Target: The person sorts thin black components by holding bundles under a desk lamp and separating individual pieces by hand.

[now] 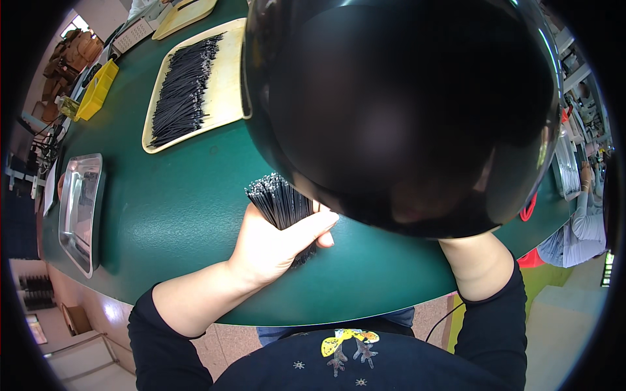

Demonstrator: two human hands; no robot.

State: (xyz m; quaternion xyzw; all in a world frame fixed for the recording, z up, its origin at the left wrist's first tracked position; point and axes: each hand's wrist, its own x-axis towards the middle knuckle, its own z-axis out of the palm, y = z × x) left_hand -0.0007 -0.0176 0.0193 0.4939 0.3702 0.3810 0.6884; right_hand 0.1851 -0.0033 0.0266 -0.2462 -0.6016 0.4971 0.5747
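Note:
My left hand [270, 244] is closed around a thick bundle of thin black wires [283, 203] with silvery tips. The bundle stands tilted over the green table, its tips pointing up and away from me; its lower end shows just below my fingers. A big glossy black dome-shaped thing [398, 117] fills the upper right and covers my right hand. Only my right forearm [479, 267] shows, reaching under the dome's near edge, so its fingers and anything in them are hidden. Beyond my left hand lies a cream tray [225, 98] holding many similar black wires [186, 91].
On the green table [176, 202], a shiny metal tray [81, 215] sits at the left edge. Farther back are a yellow bin [98, 90] and another cream tray [186, 16]. At right, a red loop [529, 207] lies near a clear tray [567, 163]; a person in grey [583, 228] sits beyond.

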